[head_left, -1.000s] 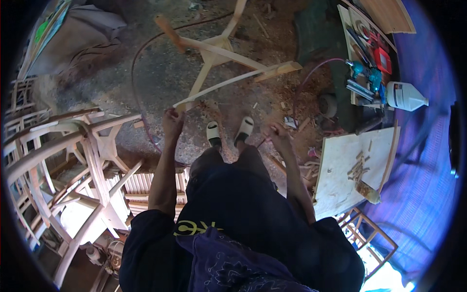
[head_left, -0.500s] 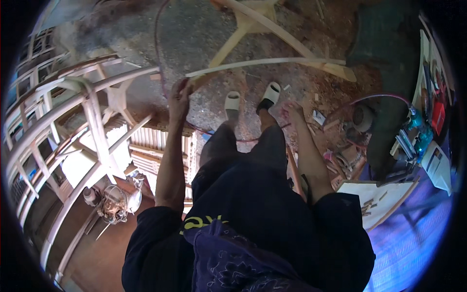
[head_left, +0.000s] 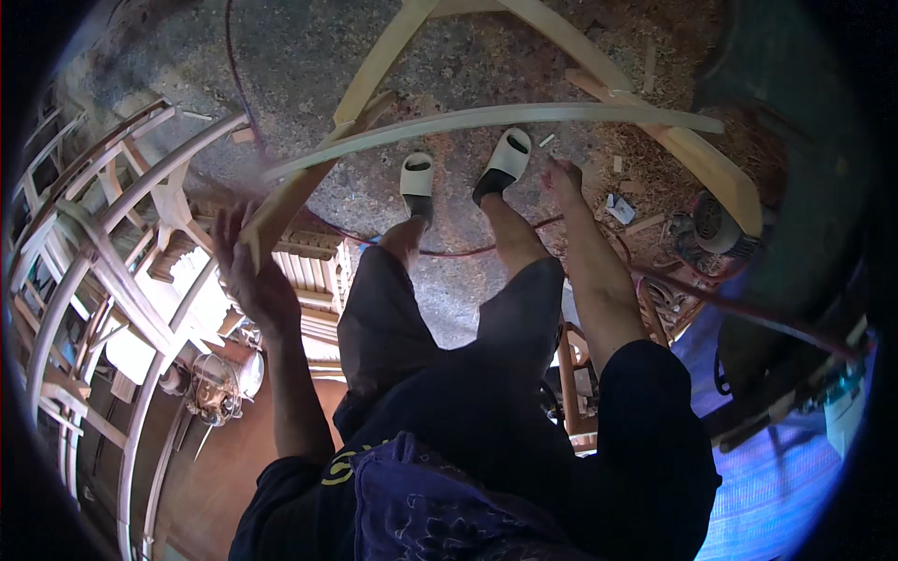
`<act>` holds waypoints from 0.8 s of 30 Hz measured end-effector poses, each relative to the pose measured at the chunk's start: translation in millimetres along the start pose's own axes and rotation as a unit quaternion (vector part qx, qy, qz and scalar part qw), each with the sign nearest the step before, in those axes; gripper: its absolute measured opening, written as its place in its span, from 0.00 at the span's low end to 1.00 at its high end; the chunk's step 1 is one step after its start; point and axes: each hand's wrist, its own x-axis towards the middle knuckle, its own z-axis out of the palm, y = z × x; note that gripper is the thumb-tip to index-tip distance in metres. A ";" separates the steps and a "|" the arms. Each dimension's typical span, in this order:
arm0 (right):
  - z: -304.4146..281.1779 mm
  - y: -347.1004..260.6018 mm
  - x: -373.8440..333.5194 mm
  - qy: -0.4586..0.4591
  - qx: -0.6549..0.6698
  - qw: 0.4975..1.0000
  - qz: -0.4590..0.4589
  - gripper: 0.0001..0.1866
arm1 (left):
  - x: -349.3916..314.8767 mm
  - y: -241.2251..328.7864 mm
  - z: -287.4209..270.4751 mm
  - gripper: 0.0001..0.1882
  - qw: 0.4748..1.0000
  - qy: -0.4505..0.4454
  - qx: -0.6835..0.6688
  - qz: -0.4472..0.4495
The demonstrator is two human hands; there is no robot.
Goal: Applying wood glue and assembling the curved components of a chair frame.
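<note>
A pale wooden frame (head_left: 383, 56) lies across the upper middle, with slanting legs and a long curved rail (head_left: 486, 117) crossing them. My left hand (head_left: 253, 271) is at the lower end of its left leg, the wood between thumb and fingers. The fingers are partly stretched along it and slightly blurred. Apart from the frame, my right hand (head_left: 564, 182) hangs below the rail near my right foot. It holds nothing I can see, its fingers loosely apart.
Chair-like wooden frames (head_left: 112, 271) crowd the left side, near a wire-caged fan (head_left: 217, 388). A dark red hose (head_left: 468, 251) crosses the floor behind my feet. Wood shavings (head_left: 636, 131) and a round motor-like machine (head_left: 716, 224) lie at right. Blue sheeting (head_left: 776, 496) spreads lower right.
The wooden frame appears larger and its lower left end has shifted left and down, along with my left hand. My right hand has risen slightly and stays off the frame.
</note>
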 end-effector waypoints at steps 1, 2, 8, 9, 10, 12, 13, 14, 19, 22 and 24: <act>0.6 2.2 13.1 0.020 -0.019 0.999 0.019 0.09 | -1.3 0.4 3.3 0.31 1.000 0.007 0.007 0.002; 0.4 5.4 27.6 0.040 -0.038 0.998 0.037 0.09 | -1.8 0.2 5.9 0.32 1.000 0.013 0.014 0.005; -10.2 60.3 124.8 0.032 -0.004 0.994 -0.101 0.12 | -4.6 0.6 8.5 0.36 0.999 0.040 0.025 -0.018; -15.5 68.3 139.5 0.030 -0.003 0.995 -0.098 0.12 | -4.9 4.3 15.7 0.38 0.997 0.057 0.041 -0.034; -26.3 72.3 153.4 -0.002 -0.044 0.997 -0.067 0.13 | -5.0 3.8 13.0 0.38 0.997 0.048 0.048 -0.036; -42.2 77.9 174.9 -0.061 -0.123 0.990 -0.006 0.15 | -5.6 2.8 5.4 0.36 0.995 0.011 0.099 -0.031; -39.2 79.6 184.8 -0.060 -0.123 0.991 -0.006 0.15 | -5.2 5.1 8.0 0.39 0.997 0.025 0.056 -0.041; -34.2 79.0 192.1 -0.035 -0.158 0.987 0.006 0.16 | -6.2 8.1 8.7 0.42 0.995 0.055 0.071 -0.053; -9.4 66.3 186.9 0.019 -0.169 0.985 0.036 0.22 | -6.8 6.8 5.3 0.42 0.991 0.092 0.079 -0.064; 3.0 72.1 196.1 0.097 -0.199 0.975 0.027 0.23 | -9.5 9.7 -1.1 0.42 0.988 0.081 0.111 -0.068; -37.2 83.3 241.3 0.122 -0.223 0.967 0.026 0.23 | -3.5 6.4 1.9 0.43 0.988 0.065 0.121 -0.075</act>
